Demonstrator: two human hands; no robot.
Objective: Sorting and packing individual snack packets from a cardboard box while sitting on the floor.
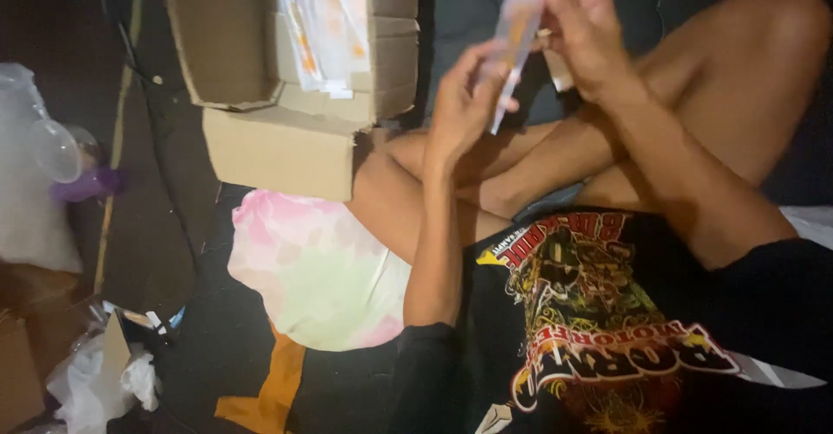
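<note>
Far left, a clear plastic bag (30,182) lay on the floor with a purple-based clear bulb thing (74,169) against it. Below that, crumpled white paper (95,391) and a bit of brown cardboard (22,364). An open cardboard box (286,143) sat just left of the person's knees, flaps up, with a stack of clear packets with orange print (325,26) standing inside. A pink and green tie-dye pillow (317,269) lay below the box, touching the thigh; an orange cloth (273,391) poked out under it.

The person sat cross-legged in a black printed shirt (599,312). Left hand (464,100) was raised above the legs, fingers curled and pinching the lower part of a long clear packet (518,30) between thumb and fingertips. Right hand (586,35) was higher, just beside the left, fingers bent and pressed together on the packet's upper right edge. The packet was held upright in the air between both hands, right of the box, its top end cut off by the frame. Blurred, so contents couldn't be told beyond an orange patch.
</note>
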